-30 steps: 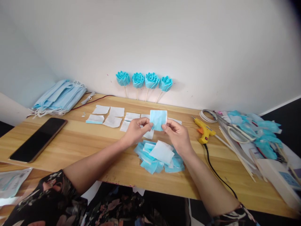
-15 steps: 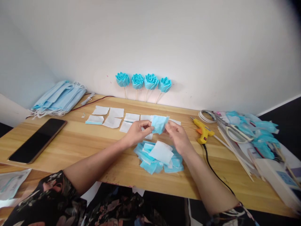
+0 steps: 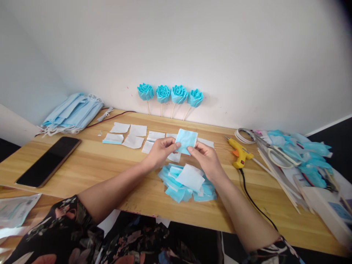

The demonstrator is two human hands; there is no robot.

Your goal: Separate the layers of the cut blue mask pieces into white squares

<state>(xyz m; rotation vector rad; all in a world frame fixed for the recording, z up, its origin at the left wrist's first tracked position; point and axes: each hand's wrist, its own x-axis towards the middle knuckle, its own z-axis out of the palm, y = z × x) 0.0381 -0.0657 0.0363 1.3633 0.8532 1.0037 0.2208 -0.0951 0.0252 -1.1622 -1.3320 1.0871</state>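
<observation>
Between my two hands a light blue fabric square (image 3: 186, 140) is held up over the table. My left hand (image 3: 162, 151) pinches its left edge, and my right hand (image 3: 205, 156) grips its lower right corner with the thumb in front. Just below lies a loose pile of blue and white fabric pieces (image 3: 176, 192), with a white piece (image 3: 190, 177) on top. Behind my hands, white squares (image 3: 138, 129) are laid out in rows on the wood; my hands and the held square partly hide some of them.
Several blue flowers on sticks (image 3: 163, 94) lean against the wall. A yellow glue gun (image 3: 241, 152), a tape roll (image 3: 244, 135), scissors (image 3: 283, 157) and blue scraps (image 3: 316, 159) lie at right. At left are a phone (image 3: 49, 161) and stacked face masks (image 3: 73, 112).
The fabric square is now spread flatter and faces me more fully. My right thumb has come round to its front corner. The whole view has shifted slightly.
</observation>
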